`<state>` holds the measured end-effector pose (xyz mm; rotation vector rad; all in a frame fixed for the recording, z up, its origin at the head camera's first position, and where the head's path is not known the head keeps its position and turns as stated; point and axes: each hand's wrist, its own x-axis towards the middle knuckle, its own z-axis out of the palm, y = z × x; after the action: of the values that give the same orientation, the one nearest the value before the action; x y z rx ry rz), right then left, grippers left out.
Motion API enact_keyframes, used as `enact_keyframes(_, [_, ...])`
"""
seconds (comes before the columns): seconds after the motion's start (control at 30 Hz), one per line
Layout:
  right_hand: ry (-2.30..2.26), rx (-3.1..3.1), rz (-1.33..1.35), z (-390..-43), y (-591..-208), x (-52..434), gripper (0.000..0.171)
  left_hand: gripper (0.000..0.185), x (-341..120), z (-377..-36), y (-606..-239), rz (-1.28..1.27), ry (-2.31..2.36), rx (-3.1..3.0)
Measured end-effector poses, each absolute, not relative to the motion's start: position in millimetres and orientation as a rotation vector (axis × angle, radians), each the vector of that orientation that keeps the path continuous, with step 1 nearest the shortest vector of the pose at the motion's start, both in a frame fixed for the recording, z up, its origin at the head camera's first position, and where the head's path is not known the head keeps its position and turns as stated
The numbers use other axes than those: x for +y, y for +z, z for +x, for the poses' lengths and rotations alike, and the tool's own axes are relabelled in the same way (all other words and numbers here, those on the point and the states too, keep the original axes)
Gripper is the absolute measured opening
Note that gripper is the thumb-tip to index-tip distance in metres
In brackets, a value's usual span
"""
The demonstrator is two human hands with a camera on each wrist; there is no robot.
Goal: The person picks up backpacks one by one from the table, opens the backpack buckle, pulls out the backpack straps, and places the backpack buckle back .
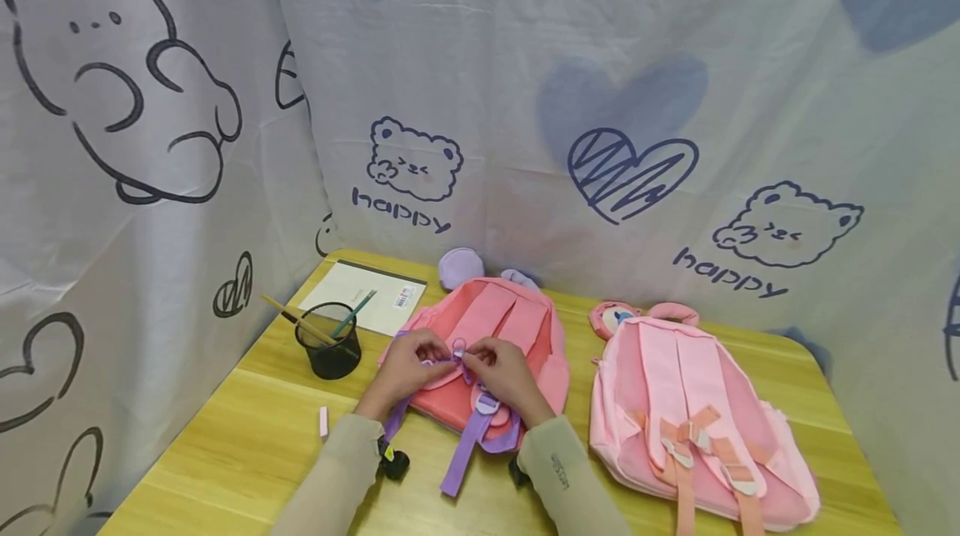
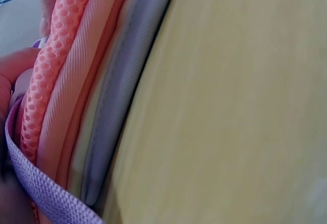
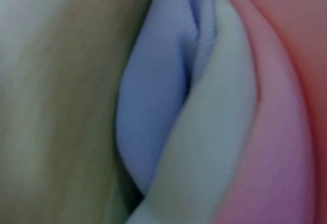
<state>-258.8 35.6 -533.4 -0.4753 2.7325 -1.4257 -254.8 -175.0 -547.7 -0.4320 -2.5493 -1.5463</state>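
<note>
A coral-pink backpack (image 1: 553, 353) with purple webbing straps (image 1: 467, 448) lies on the table, its shoulder straps facing up. Over its lower middle, my left hand (image 1: 405, 368) and right hand (image 1: 508, 371) meet at a small light-purple buckle (image 1: 459, 348). Each pinches one side of it between thumb and fingers; whether its halves are joined cannot be made out. In the left wrist view, fingers (image 2: 18, 65) show at the edge of the mesh padding (image 2: 56, 60), with purple webbing (image 2: 48, 191) below. The right wrist view holds only blurred backpack fabric (image 3: 276, 147), no hand.
A second, paler pink backpack (image 1: 622, 403) with orange straps lies to the right. At the left stand a black mesh cup (image 1: 336, 359) with pencils, a white pad (image 1: 360, 290) behind it and a small pink-white stick (image 1: 324, 422) in front. Printed curtains surround the wooden table (image 1: 225, 453).
</note>
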Motion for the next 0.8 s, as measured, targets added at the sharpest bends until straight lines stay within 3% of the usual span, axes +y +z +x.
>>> enact_keyframes(0.33, [-1.347,2.722,-0.493,-261.6,-534.0,35.6,0.02,0.007,-172.6,-252.2,-547.9,-0.428,-1.509,-2.602])
enact_keyframes(0.8, [-1.39,2.704,-0.441,-259.3,-532.8,34.8,0.024,0.009,-172.0,-252.7,-547.2,-0.489,-1.476,-2.592])
